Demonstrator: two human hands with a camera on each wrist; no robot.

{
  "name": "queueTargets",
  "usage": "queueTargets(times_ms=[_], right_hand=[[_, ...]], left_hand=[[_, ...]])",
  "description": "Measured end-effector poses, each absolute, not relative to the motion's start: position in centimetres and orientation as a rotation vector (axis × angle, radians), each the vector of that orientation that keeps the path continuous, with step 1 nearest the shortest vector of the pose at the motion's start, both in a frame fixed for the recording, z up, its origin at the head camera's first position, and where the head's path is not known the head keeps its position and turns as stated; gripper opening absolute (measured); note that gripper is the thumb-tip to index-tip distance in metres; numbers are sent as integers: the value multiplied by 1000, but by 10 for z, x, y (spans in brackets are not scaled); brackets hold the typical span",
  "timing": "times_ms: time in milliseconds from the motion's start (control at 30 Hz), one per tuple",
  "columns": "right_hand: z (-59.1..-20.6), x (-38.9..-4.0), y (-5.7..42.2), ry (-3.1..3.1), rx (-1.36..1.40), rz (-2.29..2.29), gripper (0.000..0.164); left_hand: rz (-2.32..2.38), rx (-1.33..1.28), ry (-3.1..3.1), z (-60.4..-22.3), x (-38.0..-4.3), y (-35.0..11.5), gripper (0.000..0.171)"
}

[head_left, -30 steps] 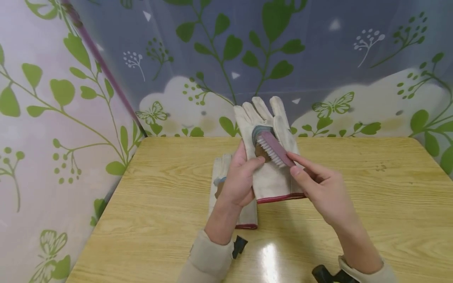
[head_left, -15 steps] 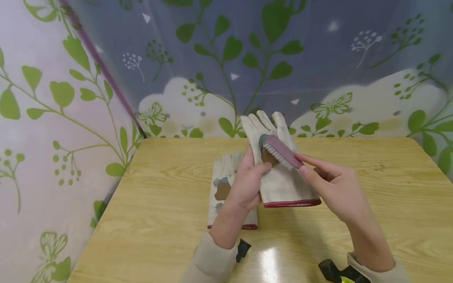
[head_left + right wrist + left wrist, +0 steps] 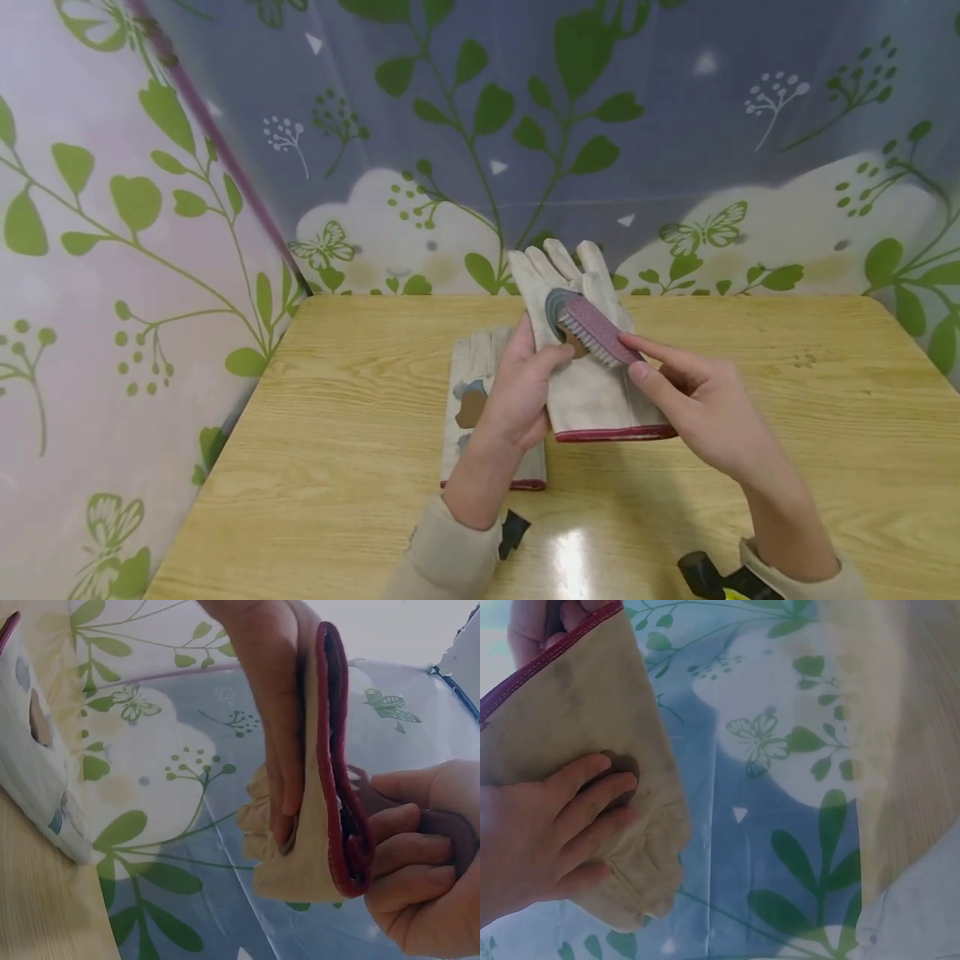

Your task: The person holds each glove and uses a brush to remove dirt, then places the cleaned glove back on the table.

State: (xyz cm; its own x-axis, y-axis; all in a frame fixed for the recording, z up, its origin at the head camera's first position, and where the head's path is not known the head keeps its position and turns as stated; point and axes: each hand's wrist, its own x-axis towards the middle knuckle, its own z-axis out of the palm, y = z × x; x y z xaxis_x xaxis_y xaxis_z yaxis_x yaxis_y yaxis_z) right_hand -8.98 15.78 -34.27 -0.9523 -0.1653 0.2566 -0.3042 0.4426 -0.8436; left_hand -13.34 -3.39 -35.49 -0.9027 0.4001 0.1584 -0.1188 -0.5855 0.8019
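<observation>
A cream work glove (image 3: 592,400) with a red-bound cuff is held up over the table, its fingers pointing away. My left hand (image 3: 517,387) grips it, thumb on the patched front and fingers spread over the back (image 3: 592,690). Between the thumb and fingers of my right hand (image 3: 701,400) is a pink scrubbing brush (image 3: 592,325) with white bristles. The bristles lie right at the glove's blue and brown patch (image 3: 558,304). In the right wrist view the cuff (image 3: 349,847) is seen edge-on, and the brush is mostly hidden by the glove and fingers.
Another matching glove (image 3: 468,358) lies on the wooden table (image 3: 337,417), partly covered by my left forearm. A patterned curtain (image 3: 420,108) stands behind the table's far edge. Black straps with devices (image 3: 708,575) sit at the wrists.
The held glove and both hands have come slightly lower and to the right since a second ago. The brush has shifted a little down across the patch, uncovering more of the blue part.
</observation>
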Motion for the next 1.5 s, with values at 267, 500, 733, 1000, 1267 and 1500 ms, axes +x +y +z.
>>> queueTargets(times_ms=[267,500,733,1000,1267,1500], right_hand=[[-336,-85,156,-2580,456,1513,38],[-341,-100,163,-2157,655,2344,38],[-341,-103,170,-1837,712,2588,38],[-342,-87,144,-2527,491,1164,39],[-350,-89,146,-2210,555,1214,43],[-361,-102,142,-2132,591,726,35]], left_hand=[[2496,527,1293,-359,-135,-38,59],[2512,488,1345,-361,-138,-38,51],[2526,384,1356,-361,-138,-37,56],[2520,455,1315,-358,-140,-40,70],[2471,558,1307,-354,-139,-43,71],[2406,631,1344,-356,-137,-40,74]])
